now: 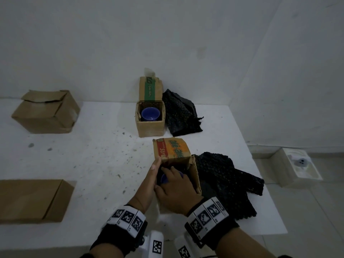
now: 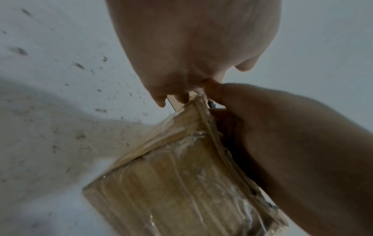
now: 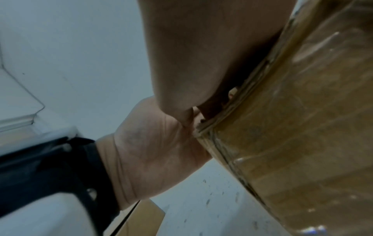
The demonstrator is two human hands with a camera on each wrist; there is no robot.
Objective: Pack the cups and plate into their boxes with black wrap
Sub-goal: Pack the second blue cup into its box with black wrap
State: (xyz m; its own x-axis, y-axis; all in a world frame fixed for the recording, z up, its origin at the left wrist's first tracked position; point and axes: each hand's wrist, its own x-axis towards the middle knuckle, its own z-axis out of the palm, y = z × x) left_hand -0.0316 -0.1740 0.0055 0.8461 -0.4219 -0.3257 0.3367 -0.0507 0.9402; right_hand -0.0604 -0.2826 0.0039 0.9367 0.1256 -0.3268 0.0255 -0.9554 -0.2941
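Blue cup (image 1: 164, 178) going into the near box (image 1: 177, 164) right now, and only a sliver of its rim shows under the fingers. It sits down in the box mouth, close to the bench's front right corner. Mouth looks to be facing up, long axis upright, though the hand covers most of it, so that's a judgement. The box is open at the top, with its printed orange-and-red flap standing up on the far side.

The right hand (image 1: 174, 190) reaches down into the opening, fingers curled over the cup. Whether they truly grip it or just press it down, I cannot tell. The left hand (image 1: 153, 175) lies flat along the box's left wall, fingers straight, steadying it; the left wrist view shows that taped wall tight against the palm.

Just right of the box, touching it, a sheet of black wrap (image 1: 227, 181) lies spread out to the bench's right edge. It looks unused around this cup, though the box's dark interior is hard to read.

Further back, against the wall, a second box (image 1: 150, 118) stands open with another blue cup (image 1: 149, 113) upright inside, mouth up, and more crumpled wrap (image 1: 181, 114) just beside it.

Over at the left edge are two plain brown boxes, one at the far left (image 1: 45, 111) with flaps loosely folded and a long flat one at the near left (image 1: 35, 200), shut.

So both cups are in boxes, flaps not yet closed. No plate is visible; it may be boxed already, can't say.
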